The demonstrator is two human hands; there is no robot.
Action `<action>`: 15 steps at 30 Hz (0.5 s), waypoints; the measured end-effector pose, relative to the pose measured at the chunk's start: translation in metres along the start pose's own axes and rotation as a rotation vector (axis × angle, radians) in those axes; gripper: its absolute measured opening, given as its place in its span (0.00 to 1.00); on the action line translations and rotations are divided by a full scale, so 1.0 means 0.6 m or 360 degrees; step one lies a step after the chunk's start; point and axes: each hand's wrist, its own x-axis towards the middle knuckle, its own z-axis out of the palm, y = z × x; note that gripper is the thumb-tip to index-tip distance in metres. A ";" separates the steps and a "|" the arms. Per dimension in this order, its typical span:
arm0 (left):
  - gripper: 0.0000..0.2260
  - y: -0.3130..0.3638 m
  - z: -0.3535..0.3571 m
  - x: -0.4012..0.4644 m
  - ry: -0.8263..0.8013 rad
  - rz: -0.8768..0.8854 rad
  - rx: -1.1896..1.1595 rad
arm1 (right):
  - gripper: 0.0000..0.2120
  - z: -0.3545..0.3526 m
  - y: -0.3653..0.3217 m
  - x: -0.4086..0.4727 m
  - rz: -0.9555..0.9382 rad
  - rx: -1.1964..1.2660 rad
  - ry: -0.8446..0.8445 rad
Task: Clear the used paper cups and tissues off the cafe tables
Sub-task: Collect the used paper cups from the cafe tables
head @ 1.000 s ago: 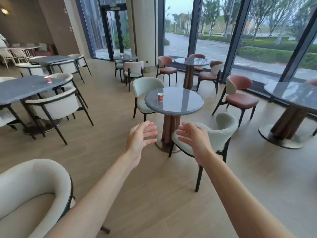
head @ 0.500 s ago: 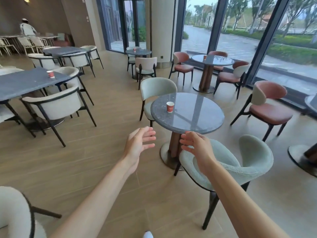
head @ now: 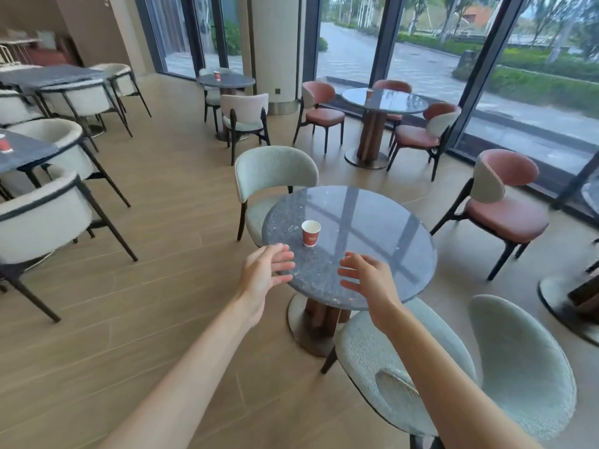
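The room is a large cafe with a pale wooden plank floor [head: 155,222] and tall glass walls on the far right side. In the middle stands the round grey stone-top table on a brown pedestal [head: 372,228], with a pale green upholstered chair [head: 275,170] behind it on the far side and another pale green chair [head: 453,367] on the near right side. Further away I see a second round grey table [head: 389,100] with salmon pink chairs around it, and a smaller one [head: 227,81] near the white column; each of them carries a small red cup, too blurred to describe. On the left edge a dark rectangular table [head: 19,153] also holds a red cup [head: 5,144]. The left hand [head: 265,273] and the right hand [head: 369,280] both hover at the near edge of the middle table, fingers spread and relaxed, holding nothing. The small red paper cup with a white inside [head: 311,233] stands upright on the left part of this table, just beyond the left hand and not touched. I judge it is very light and thin, easy to crush or tip over, so it is better to take it gently around the middle of its wall. I cannot see any tissue.
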 end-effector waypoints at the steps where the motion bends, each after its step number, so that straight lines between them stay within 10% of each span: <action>1: 0.10 0.000 0.005 0.030 -0.0014 -0.0011 0.0009 | 0.06 0.006 0.001 0.029 0.0012 0.0000 0.0008; 15: 0.08 -0.043 0.088 0.448 0.0019 -0.0277 0.0274 | 0.06 0.091 0.043 0.469 0.0188 -0.0139 -0.0097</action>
